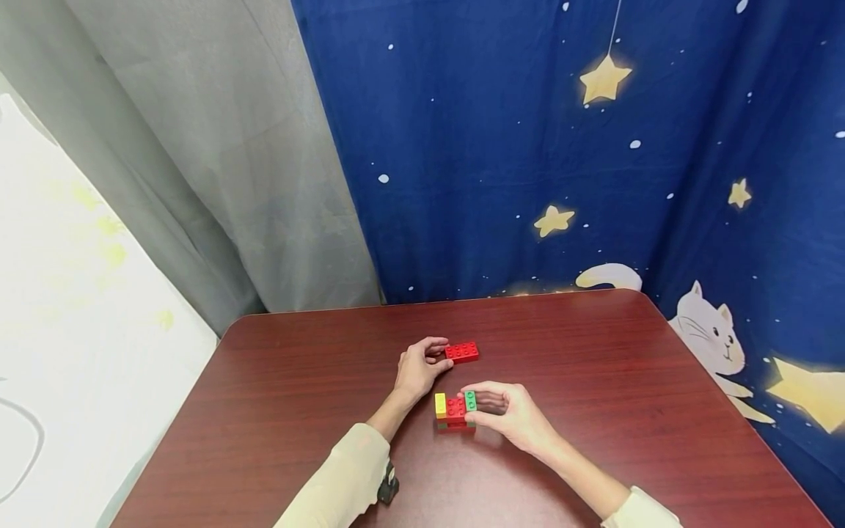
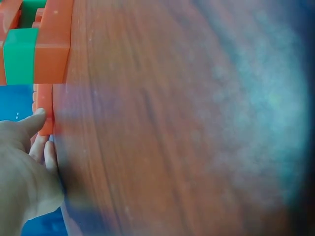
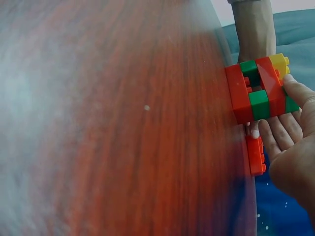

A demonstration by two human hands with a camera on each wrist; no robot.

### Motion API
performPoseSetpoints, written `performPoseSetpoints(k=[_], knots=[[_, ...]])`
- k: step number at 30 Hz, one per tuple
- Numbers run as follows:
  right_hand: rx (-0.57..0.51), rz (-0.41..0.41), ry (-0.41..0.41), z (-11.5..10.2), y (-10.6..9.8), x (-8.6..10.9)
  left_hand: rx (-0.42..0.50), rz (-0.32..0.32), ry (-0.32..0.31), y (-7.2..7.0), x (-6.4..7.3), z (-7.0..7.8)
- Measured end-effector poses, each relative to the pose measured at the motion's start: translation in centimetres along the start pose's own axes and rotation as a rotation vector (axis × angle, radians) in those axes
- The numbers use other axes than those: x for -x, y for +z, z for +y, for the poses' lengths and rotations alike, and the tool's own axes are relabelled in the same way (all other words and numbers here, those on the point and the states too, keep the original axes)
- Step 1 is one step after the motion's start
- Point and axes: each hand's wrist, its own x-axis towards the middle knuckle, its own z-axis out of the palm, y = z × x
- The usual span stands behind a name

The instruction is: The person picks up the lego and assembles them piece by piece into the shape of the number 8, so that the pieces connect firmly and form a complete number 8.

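A small stack of toy building blocks stands on the table. It has a long red block at the bottom, two green blocks with a gap between them, and another red block (image 1: pixel 455 408) above. On top sit a yellow block (image 1: pixel 440 405) at the left end and a green block (image 1: pixel 470 400) at the right end. My right hand (image 1: pixel 521 422) pinches that top green block between thumb and fingers. Farther back, a loose red block (image 1: pixel 463 352) lies flat, studs up. Thumb and fingers of my left hand (image 1: pixel 416 372) hold its left end.
The dark red-brown table (image 1: pixel 317 367) has rounded far corners. A blue curtain (image 1: pixel 475 147) with stars and a cat hangs behind it, beside a grey curtain (image 1: pixel 198 147). A small black device (image 1: pixel 388 485) sits at my left wrist, by the sleeve.
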Motion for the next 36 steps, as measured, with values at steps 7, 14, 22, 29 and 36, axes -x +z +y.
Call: performPoseSetpoints(k=[7,14,22,29,36], knots=[[-0.012,-0.018,-0.017,-0.1,0.0,0.0,0.009,-0.006,0.01,-0.4,0.3,0.1],[-0.013,-0.022,0.002,0.0,0.2,0.0,0.04,-0.023,0.007,-0.8,0.7,0.0],[-0.002,-0.007,-0.025,0.3,0.2,0.1,0.072,-0.031,0.002,-1.3,1.1,-0.1],[0.013,0.009,-0.042,0.3,0.3,0.1,0.104,-0.044,0.01,-2.1,1.8,0.6],[0.039,0.021,-0.016,0.2,0.3,0.0,0.157,-0.039,0.046,-3.3,2.4,1.6]])
